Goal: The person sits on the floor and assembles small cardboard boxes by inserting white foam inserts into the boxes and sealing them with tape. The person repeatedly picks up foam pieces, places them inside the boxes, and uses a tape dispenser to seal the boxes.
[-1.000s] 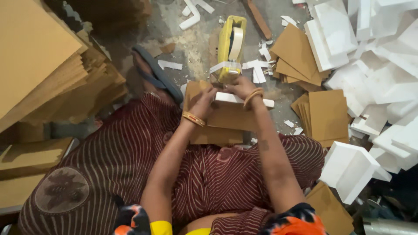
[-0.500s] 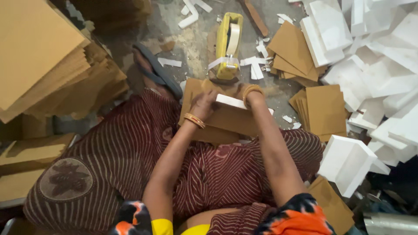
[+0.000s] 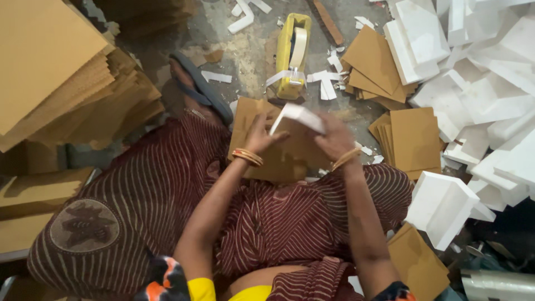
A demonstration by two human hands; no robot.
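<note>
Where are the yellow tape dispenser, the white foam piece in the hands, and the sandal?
yellow tape dispenser (image 3: 285, 56), head view, left side wall.
white foam piece (image 3: 298, 114), head view, its middle.
sandal (image 3: 203, 89), head view, its strap.

Floor (image 3: 253, 53) under me, grey concrete, messy.
On it: yellow tape dispenser (image 3: 293, 56), cardboard stacks (image 3: 415, 139), white foam pcs (image 3: 473, 83), paper scraps (image 3: 329, 83).

Right hand (image 3: 334, 136) blurred; cardboard stack (image 3: 50, 72) cut off

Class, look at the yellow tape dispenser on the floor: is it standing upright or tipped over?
Upright: the yellow tape dispenser stands on its base, roll on edge, a tape strip hanging off its front.
</note>
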